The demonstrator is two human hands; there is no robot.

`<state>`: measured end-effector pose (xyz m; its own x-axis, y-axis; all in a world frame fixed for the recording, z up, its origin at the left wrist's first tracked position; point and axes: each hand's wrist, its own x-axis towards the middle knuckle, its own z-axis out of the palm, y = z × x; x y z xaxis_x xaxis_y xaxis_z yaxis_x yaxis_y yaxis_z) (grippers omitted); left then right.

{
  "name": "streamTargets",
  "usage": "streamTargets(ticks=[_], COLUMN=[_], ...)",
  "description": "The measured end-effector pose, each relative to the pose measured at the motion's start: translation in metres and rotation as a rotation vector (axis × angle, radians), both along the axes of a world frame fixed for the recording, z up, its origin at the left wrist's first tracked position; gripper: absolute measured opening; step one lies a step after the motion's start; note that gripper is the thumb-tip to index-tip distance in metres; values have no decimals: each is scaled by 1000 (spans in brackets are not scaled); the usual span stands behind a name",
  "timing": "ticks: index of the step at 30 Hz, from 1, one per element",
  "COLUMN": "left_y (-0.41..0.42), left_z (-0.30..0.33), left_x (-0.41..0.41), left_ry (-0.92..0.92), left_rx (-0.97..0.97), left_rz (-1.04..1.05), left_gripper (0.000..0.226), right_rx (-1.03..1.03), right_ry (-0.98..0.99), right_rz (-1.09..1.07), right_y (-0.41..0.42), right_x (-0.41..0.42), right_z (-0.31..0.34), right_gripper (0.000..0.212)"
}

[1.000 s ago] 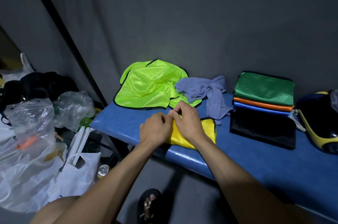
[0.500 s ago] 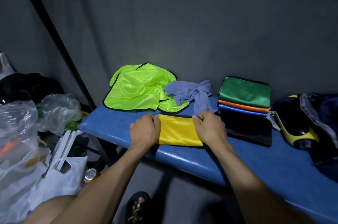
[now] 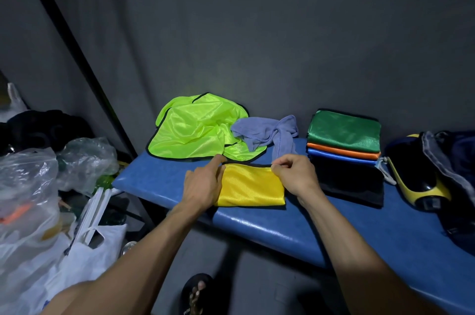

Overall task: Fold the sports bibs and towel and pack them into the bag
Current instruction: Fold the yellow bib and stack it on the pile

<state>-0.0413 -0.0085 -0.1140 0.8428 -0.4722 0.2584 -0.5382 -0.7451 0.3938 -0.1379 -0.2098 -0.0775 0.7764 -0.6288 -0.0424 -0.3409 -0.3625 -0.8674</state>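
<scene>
Folded yellow bib (image 3: 250, 186) lies on the blue counter (image 3: 270, 227).
Left hand (image 3: 203, 186) presses its left edge, fingers spread; right hand (image 3: 295, 173) grip pinches its far right corner.

Folded bib (image 3: 250, 185) flat on bench (image 3: 321, 227), at its front edge. Behind folded bib, to the left: loose bib (image 3: 195, 129), against wall. Behind folded bib, to the right: towel (image 3: 267, 133), overlapping loose bib. Right of folded bib: stack of folded bibs (image 3: 344, 142). Further right: bag (image 3: 434, 173). Left of folded bib, off bench: plastic bags (image 3: 38, 186).
</scene>
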Motion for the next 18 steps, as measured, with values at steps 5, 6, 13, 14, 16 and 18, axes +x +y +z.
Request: streamTargets(ticks=[5, 6, 13, 14, 16, 18], left_y=[1, 1, 1, 1, 2, 3], left_z=[-9, -10, -8, -6, -2, 4], left_x=[5, 5, 8, 9, 13, 19], left_ry=[46, 47, 85, 112, 178, 237], left_rx=[-76, -80, -81, -81, -84, -96], left_rz=[25, 28, 26, 21, 9, -24], left_gripper=[23, 22, 21, 21, 20, 17], right_rx=[177, 200, 263, 242, 167, 33], right_ry=[-74, -81, -66, -36, 33, 104], right_rz=[29, 43, 126, 154, 207, 247], right_y=[-10, -11, -14, -14, -13, -13], right_x=[2, 2, 12, 14, 17, 19], right_z=[4, 4, 0, -2, -5, -4], right_gripper=[11, 11, 16, 18, 22, 26])
